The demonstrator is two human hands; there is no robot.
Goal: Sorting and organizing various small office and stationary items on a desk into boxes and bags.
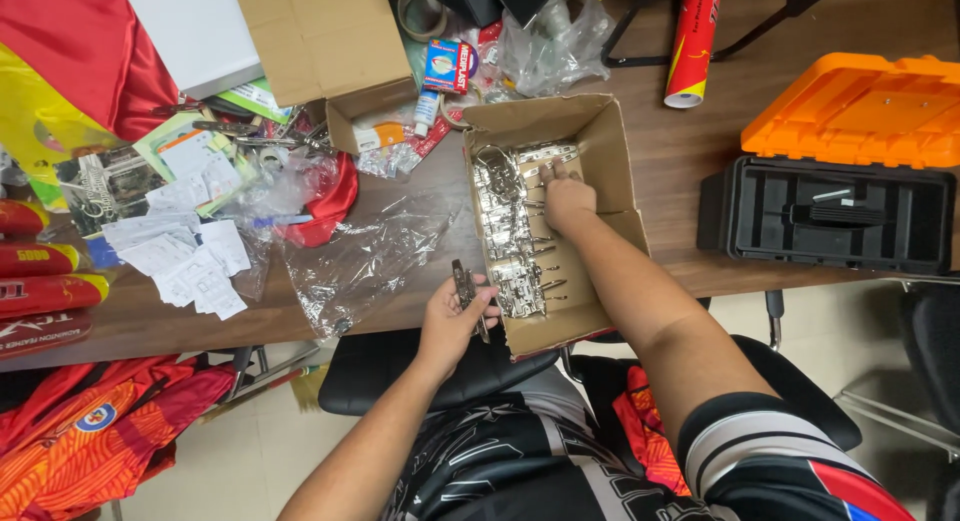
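A dark wooden desk (690, 171) is stretching across the view above a pale tiled floor, and it is carrying a crowd of things: paper slips, clear plastic wrap, red cloth, and to the right an open black toolbox (830, 216) with its orange lid (865, 106) lying behind it. In the middle an open cardboard box (610, 151) is sitting with its near end hanging over the desk's edge, and shiny metal clips (505, 226) are lying in it in close rows along its left side, while the right half of the box floor is showing bare brown card. The right hand (568, 199) is reaching into the far part of the box, its fingers curled down onto the clips there; whether its grip is closed on one cannot be told. The left hand (455, 316) is hovering just off the box's near left corner, its grip closed around one dark metal clip (464, 287) that is standing upright between thumb and fingers. Judging by the full rows and one clip out, the sorting seems to be at an early or middle stage, most pieces remaining in the box. The clips are looking hard, chromed and reflective with thin wire arms; the box is matte and creased; the plastic wrap (365, 261) beside it is lying crumpled and glossy.
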